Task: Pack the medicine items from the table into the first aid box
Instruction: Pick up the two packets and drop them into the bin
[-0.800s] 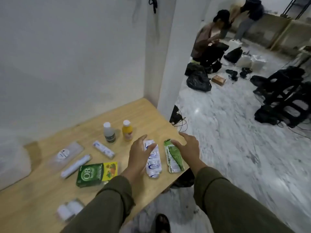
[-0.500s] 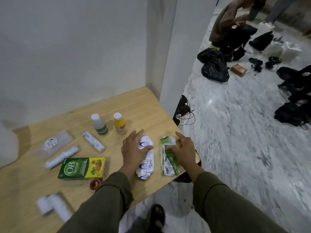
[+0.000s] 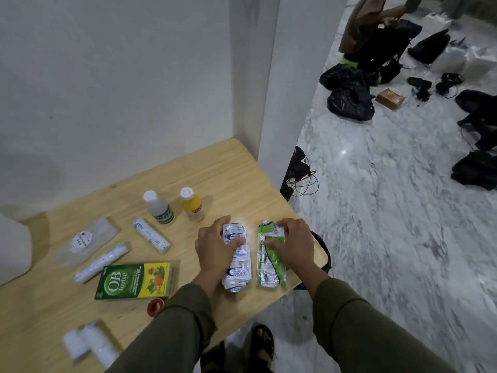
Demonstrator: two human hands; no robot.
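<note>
On the wooden table my left hand rests on a blue-and-silver blister pack, thumb across its upper part. My right hand presses its fingers on a green-and-silver blister pack near the table's right edge. Both packs lie flat. Further left lie a green OB herbal box, a small red tape roll, wrapped white rolls and a clear packet. A white bottle and a yellow bottle stand upright behind. A pale translucent box corner shows at far left.
A white wall and pillar border the table's back and right corner. A dark bin sits under the right edge. On the marble floor are cables, black bags and a crouching person. My sandalled foot is below.
The view tilted down and left. Both hands came down from hovering onto the two blister packs, fingers now curled over them. The packs stayed on the table.
</note>
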